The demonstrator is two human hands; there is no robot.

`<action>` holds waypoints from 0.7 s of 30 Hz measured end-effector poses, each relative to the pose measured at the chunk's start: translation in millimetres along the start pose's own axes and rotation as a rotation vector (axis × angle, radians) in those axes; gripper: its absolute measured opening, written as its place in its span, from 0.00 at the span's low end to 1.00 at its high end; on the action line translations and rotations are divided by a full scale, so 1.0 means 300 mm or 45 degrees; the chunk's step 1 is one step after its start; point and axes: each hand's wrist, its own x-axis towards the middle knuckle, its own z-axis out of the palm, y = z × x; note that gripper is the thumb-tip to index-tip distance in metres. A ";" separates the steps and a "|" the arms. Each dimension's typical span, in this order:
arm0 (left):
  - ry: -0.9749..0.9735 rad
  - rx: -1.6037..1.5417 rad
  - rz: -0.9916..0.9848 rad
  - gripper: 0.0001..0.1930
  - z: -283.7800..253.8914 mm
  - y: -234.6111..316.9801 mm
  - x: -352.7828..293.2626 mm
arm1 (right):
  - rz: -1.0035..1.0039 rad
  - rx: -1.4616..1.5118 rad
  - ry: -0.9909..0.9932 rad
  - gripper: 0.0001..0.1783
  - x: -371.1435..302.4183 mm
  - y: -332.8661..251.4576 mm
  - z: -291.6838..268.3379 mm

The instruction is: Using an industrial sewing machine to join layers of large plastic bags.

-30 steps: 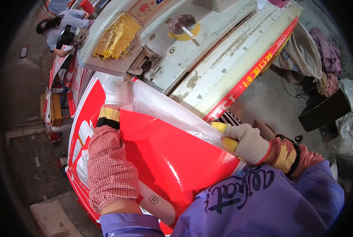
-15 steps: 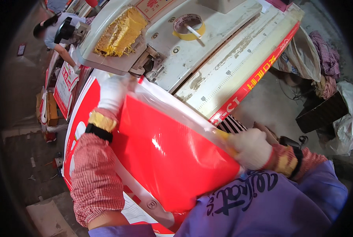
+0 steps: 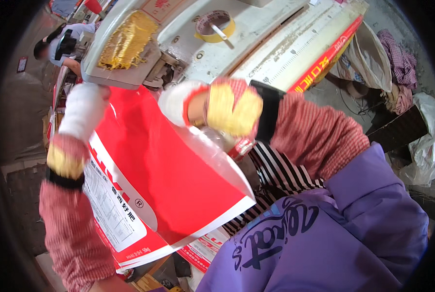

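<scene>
A glossy red and white printed sack [image 3: 164,175] lies across the front of a grey-white sewing machine [image 3: 246,36], below its needle and presser foot [image 3: 164,70]. My left hand [image 3: 83,109], in a white knit glove, is closed at the sack's far left edge, slightly blurred. Close below the presser foot, my right hand [image 3: 178,102], also gloved in white, rests at the sack's upper right edge. Its fingers are hidden behind the glove's back and smeared by motion. The sack's near right corner hangs free over my lap.
A yellow tape roll [image 3: 215,29] with a white stick lies on the machine bed. Yellow woven cloth [image 3: 127,41] covers the machine head. A co-worker [image 3: 64,46] works at the far left. At the right are a pale bag [image 3: 371,58] and a dark box [image 3: 400,134].
My right hand has swung from the sack's near right edge up to the presser foot. My left hand has moved left, away from the foot. The sack has shifted left and its printed panel shows more.
</scene>
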 end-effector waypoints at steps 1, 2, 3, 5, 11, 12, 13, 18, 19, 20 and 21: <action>-0.177 -0.013 0.039 0.05 -0.101 0.058 -0.195 | -0.089 0.131 -0.144 0.07 -0.050 -0.118 -0.025; -0.150 -0.197 0.169 0.06 -0.099 0.111 -0.252 | -0.090 0.177 -0.280 0.06 -0.124 -0.067 -0.064; -0.152 -0.082 0.433 0.05 -0.180 0.208 -0.283 | -0.101 0.244 -0.401 0.05 -0.220 -0.022 -0.139; -0.145 -0.493 0.545 0.14 -0.289 0.361 -0.285 | -0.084 0.345 -0.587 0.05 -0.375 0.076 -0.380; -1.039 -0.885 0.912 0.21 -0.364 0.441 -0.367 | -0.990 -0.129 -0.733 0.11 -0.295 -0.014 -0.415; -1.271 -0.624 0.788 0.22 -0.427 0.429 -0.419 | -1.173 -0.264 -0.678 0.12 -0.313 -0.043 -0.423; -1.481 -0.348 0.671 0.24 -0.476 0.425 -0.438 | -1.337 -0.410 -0.613 0.12 -0.319 -0.049 -0.430; -1.553 -0.603 -0.036 0.23 -0.460 0.342 -0.443 | -1.171 -0.049 -0.806 0.17 -0.290 0.035 -0.353; -1.240 -0.808 -0.397 0.24 -0.424 0.319 -0.471 | -0.462 0.038 -0.890 0.18 -0.313 -0.047 -0.399; -0.991 -0.909 -0.389 0.27 -0.382 0.299 -0.472 | -0.517 0.089 -0.862 0.19 -0.308 -0.039 -0.391; -0.741 -1.008 -0.369 0.34 -0.327 0.289 -0.470 | -0.564 0.139 -0.839 0.19 -0.301 -0.019 -0.372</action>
